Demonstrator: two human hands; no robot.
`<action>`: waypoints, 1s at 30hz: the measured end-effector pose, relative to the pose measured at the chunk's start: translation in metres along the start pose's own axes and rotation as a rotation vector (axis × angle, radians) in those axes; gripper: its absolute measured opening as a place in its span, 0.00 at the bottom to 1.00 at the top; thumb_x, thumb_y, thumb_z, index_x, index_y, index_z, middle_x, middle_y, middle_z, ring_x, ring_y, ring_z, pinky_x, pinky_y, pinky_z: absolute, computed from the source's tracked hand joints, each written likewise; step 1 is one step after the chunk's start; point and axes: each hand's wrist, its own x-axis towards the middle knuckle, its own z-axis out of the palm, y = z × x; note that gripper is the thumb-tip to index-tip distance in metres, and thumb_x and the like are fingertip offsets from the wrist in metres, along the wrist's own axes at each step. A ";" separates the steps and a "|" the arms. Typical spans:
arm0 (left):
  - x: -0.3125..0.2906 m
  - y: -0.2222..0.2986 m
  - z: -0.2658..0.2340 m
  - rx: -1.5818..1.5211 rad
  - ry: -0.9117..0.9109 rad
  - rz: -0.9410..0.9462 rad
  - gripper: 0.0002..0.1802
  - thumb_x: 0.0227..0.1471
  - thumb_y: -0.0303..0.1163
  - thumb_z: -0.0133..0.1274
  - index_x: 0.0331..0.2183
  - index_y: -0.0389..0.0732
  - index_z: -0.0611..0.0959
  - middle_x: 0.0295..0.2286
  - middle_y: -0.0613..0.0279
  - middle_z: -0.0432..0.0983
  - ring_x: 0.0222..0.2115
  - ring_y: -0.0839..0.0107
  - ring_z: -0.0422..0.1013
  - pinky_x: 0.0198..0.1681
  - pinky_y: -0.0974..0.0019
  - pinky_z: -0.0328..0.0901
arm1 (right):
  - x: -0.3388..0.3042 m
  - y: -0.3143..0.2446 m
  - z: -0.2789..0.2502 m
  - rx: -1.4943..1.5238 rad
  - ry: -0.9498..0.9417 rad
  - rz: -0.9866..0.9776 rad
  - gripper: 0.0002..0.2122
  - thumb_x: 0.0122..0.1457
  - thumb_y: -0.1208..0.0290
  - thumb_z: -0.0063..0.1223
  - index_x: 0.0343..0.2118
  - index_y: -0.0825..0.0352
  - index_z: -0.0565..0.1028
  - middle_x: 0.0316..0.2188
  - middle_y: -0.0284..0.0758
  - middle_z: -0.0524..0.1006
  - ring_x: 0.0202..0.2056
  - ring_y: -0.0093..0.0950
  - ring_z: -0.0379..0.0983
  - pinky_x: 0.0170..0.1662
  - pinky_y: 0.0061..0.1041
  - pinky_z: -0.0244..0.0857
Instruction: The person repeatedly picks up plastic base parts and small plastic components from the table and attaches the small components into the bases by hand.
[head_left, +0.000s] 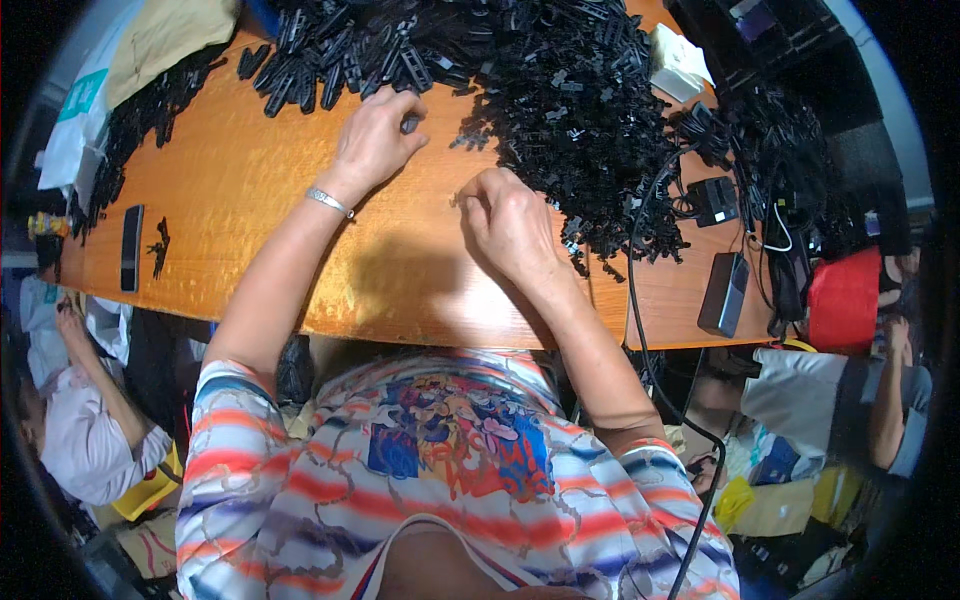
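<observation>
My left hand (378,140), a silver bracelet at its wrist, is closed with the fingers curled round a small black plastic piece (409,123). It is at the near edge of a pile of long black clip-like plastic parts (400,62). My right hand (512,218) is closed low over the wooden table (230,220), thumb and fingers pinched together; what they hold, if anything, is too small to make out. Beside that hand spreads a big heap of small black plastic pieces (585,130).
On the left lie a phone (132,248) and a few loose black pieces (159,248). To the right are a black power adapter (724,294), tangled cables (705,130) and a white pad (680,62). A black cable (632,285) crosses the table edge. Other people sit at both sides.
</observation>
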 end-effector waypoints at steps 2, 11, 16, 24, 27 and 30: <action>-0.020 0.001 -0.002 -0.128 0.014 -0.093 0.16 0.51 0.27 0.70 0.42 0.39 0.85 0.35 0.59 0.80 0.29 0.63 0.75 0.36 0.61 0.72 | 0.001 -0.013 0.000 0.033 -0.005 0.015 0.03 0.60 0.78 0.59 0.35 0.69 0.78 0.34 0.49 0.80 0.35 0.50 0.80 0.40 0.46 0.74; -0.081 0.048 -0.065 -1.504 0.002 -0.689 0.17 0.65 0.24 0.59 0.53 0.32 0.80 0.45 0.52 0.84 0.46 0.65 0.83 0.50 0.66 0.79 | 0.013 -0.058 -0.009 0.258 0.154 -0.129 0.09 0.54 0.80 0.69 0.35 0.68 0.78 0.33 0.42 0.78 0.32 0.43 0.79 0.34 0.37 0.73; -0.094 0.063 -0.085 -1.521 -0.100 -0.557 0.20 0.62 0.21 0.60 0.55 0.34 0.80 0.45 0.61 0.84 0.40 0.80 0.80 0.39 0.80 0.72 | 0.016 -0.072 -0.007 0.276 0.168 -0.262 0.09 0.53 0.82 0.69 0.34 0.68 0.79 0.32 0.40 0.78 0.30 0.38 0.79 0.31 0.34 0.72; -0.095 0.074 -0.081 -1.373 -0.012 -0.456 0.20 0.62 0.17 0.58 0.55 0.34 0.79 0.44 0.64 0.83 0.42 0.81 0.78 0.44 0.77 0.72 | 0.015 -0.081 -0.012 0.282 0.154 -0.296 0.10 0.51 0.83 0.70 0.34 0.67 0.79 0.32 0.38 0.79 0.30 0.35 0.79 0.30 0.31 0.72; -0.095 0.076 -0.081 -1.387 -0.031 -0.405 0.20 0.62 0.17 0.57 0.55 0.33 0.79 0.45 0.61 0.83 0.46 0.76 0.79 0.51 0.73 0.73 | 0.017 -0.080 -0.013 0.239 0.149 -0.375 0.10 0.51 0.83 0.70 0.33 0.66 0.79 0.32 0.37 0.79 0.30 0.35 0.79 0.31 0.32 0.73; -0.094 0.077 -0.084 -1.382 -0.064 -0.385 0.20 0.62 0.17 0.57 0.55 0.32 0.79 0.46 0.59 0.83 0.47 0.74 0.79 0.55 0.70 0.73 | 0.020 -0.075 -0.014 0.187 0.138 -0.415 0.09 0.52 0.82 0.70 0.33 0.65 0.80 0.32 0.36 0.79 0.31 0.36 0.79 0.32 0.33 0.73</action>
